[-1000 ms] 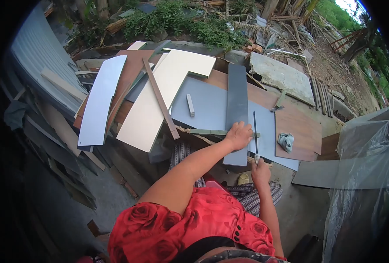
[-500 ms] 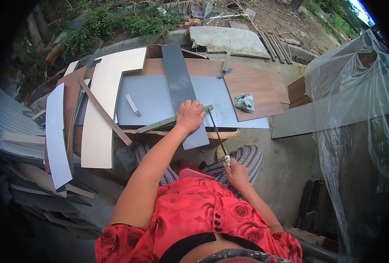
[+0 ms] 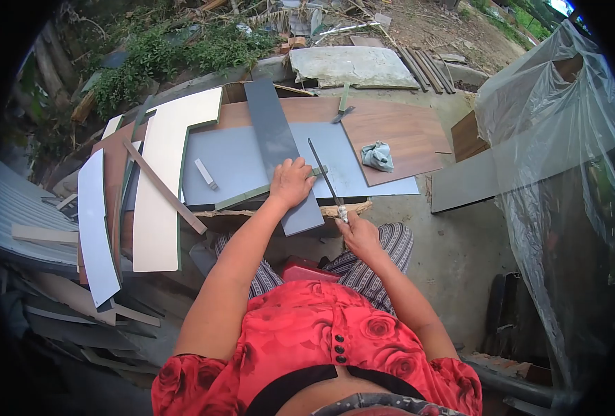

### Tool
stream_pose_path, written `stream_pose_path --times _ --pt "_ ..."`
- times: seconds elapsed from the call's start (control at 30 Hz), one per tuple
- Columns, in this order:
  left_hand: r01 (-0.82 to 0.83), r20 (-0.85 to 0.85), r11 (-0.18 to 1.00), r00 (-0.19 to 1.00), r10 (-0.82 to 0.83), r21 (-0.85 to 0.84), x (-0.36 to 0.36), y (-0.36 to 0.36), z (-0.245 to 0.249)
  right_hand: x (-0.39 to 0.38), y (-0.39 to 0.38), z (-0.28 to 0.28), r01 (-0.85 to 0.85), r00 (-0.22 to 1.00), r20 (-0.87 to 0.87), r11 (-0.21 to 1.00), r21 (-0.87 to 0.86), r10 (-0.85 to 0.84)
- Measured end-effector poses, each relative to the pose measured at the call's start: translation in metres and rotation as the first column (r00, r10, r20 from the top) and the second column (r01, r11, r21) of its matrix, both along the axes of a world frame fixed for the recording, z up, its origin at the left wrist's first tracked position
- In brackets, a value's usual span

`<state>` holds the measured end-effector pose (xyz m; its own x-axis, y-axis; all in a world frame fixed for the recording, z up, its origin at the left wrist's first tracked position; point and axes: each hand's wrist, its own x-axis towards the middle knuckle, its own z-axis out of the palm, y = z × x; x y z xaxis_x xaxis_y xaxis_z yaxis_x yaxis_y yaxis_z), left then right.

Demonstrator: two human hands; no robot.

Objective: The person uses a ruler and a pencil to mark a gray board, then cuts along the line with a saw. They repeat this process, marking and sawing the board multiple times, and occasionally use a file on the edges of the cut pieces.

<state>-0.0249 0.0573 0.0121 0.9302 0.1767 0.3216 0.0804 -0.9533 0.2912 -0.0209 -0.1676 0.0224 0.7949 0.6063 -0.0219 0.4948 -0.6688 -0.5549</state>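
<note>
While the right hand point(image 3: 360, 237) keeps its fingers closed round the pale, wrapped handle of a long-bladed tool point(image 3: 330, 182), the left hand point(image 3: 292, 182) lies with bent fingers over a dark grey board point(image 3: 269, 118) and a green strip point(image 3: 241, 197); whether those fingers close round the strip, I cannot tell. With twelve o'clock straight away from the person, the blade points towards eleven from the right hand, just beside the strip's right end. From the left hand, the board runs from just past eleven to just past five, and the strip from past eight to past two, its middle hidden under the hand.

The board lies across a grey-blue sheet point(image 3: 231, 152), where a small pale block point(image 3: 205, 174) lies at nine. Between two and three, a crumpled cloth point(image 3: 377, 157) sits on a brown panel point(image 3: 391, 132). Farther out, a brown stick point(image 3: 158, 178) crosses a cream panel point(image 3: 156, 236) at nine, and clear plastic sheeting point(image 3: 529, 139) hangs near three.
</note>
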Motion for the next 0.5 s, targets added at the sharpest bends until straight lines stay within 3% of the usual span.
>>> stream_pose_path --times 0.27,0.5 --pt "0.012 0.010 1.000 1.000 -0.012 0.012 0.000 0.000 0.000 0.006 0.017 0.004 -0.010 1.000 -0.011 0.996 -0.084 0.009" --pt "-0.008 0.029 1.000 1.000 0.008 0.003 0.000 0.000 -0.002 -0.034 -0.023 0.002 0.014 0.999 -0.029 0.982 -0.186 -0.020"
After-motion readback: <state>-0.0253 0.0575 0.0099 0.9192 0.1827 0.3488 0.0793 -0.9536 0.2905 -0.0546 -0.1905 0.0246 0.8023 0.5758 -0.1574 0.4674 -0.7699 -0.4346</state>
